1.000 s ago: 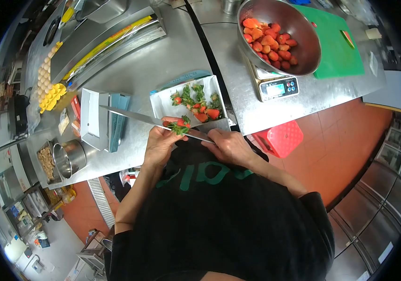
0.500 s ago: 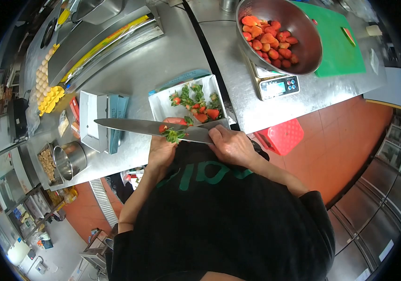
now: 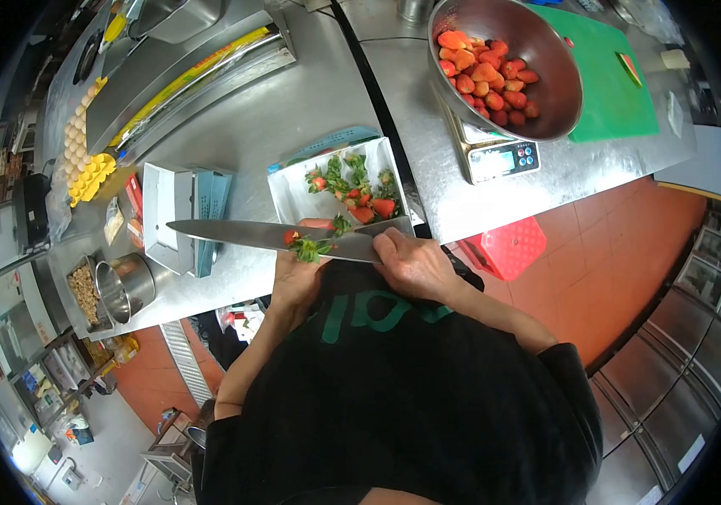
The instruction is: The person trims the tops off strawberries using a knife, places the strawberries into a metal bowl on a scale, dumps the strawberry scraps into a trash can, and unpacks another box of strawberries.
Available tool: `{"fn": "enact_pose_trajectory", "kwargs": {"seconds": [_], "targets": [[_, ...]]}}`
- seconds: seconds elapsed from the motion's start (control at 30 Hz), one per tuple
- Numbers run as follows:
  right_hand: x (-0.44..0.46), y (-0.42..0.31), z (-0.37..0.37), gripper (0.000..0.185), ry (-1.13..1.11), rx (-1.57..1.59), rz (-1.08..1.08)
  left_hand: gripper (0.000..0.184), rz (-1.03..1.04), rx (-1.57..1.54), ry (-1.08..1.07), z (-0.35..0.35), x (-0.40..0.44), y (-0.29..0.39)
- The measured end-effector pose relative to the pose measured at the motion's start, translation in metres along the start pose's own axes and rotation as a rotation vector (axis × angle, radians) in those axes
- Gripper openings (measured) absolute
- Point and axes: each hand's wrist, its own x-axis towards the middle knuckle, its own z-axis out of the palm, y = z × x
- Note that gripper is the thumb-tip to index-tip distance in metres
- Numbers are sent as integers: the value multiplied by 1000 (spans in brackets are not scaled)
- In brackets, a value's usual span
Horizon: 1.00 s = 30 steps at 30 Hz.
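Observation:
My right hand (image 3: pixel 415 265) is wrapped round the grip end of a large knife (image 3: pixel 234 231), whose broad blade points left across my front. Below and behind the blade, my left hand (image 3: pixel 297 282) is closed on a strawberry (image 3: pixel 290 237); its green leaves (image 3: pixel 310 250) show against the steel. The blade hides part of the left fingers, and how deep the edge sits in the fruit cannot be seen. Just beyond the knife lies a white box (image 3: pixel 291 187) holding leafy strawberry tops (image 3: pixel 359 168) and red pieces (image 3: pixel 384 207).
A steel bowl (image 3: pixel 558 93) of strawberries (image 3: pixel 486 71) sits on a digital scale (image 3: pixel 503 160) at the right. Beside it is a green cutting board (image 3: pixel 613 101). Leftward are an open box (image 3: pixel 167 215), a steel pot (image 3: pixel 129 290) and an egg tray (image 3: pixel 91 178). A red stool (image 3: pixel 508 247) stands below.
My left hand has shifted slightly right and down under the blade. The knife and my right hand stay nearly where they were; the view has moved a little.

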Motion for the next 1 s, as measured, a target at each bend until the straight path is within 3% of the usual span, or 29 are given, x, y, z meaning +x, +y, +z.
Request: {"fn": "enact_pose_trajectory", "kwargs": {"seconds": [0.03,0.1,0.13,0.17,0.27,0.37,0.43,0.5,0.6,0.67,0.7,0.77,0.83,0.87,0.9,0.97,1.0], "targets": [[1,0,0,27,8,5,-21,28,7,144,59,4,-2,6],[-1,3,5,26,15,12,-40,26,-23,96,-15,-9,-1,2],[-6,10,14,24,-23,41,43,24,-51,49,-88,-3,0,13],[-9,18,21,22,-56,70,125,23,-48,-45,-9,8,-8,30],[-19,38,31,23,-174,144,231,25,101,25,-83,9,-18,48],[-13,30,38,22,-80,205,164,27,51,3,-143,33,-4,62],[-3,23,25,23,-135,182,220,27,-48,92,-166,79,7,96],[-4,23,26,24,-161,151,238,48,-72,159,-205,115,37,115],[-6,23,18,25,-94,257,192,58,113,151,-238,138,66,119],[-10,24,17,25,13,376,299,67,885,510,16,128,65,116],[-11,24,12,25,-40,307,391,54,949,524,111,116,63,114],[-10,21,-2,22,26,427,497,33,846,663,323,72,64,82],[-7,17,-12,21,77,575,558,14,785,867,244,49,55,53],[-6,17,-12,21,76,575,557,14,784,867,246,42,57,40],[-4,18,-14,20,76,586,558,13,844,1015,-30,37,58,27],[-4,18,-15,20,49,573,567,12,898,1145,-306,36,62,14],[-4,17,-15,20,46,567,565,12,909,1295,-323,38,66,11]]}}
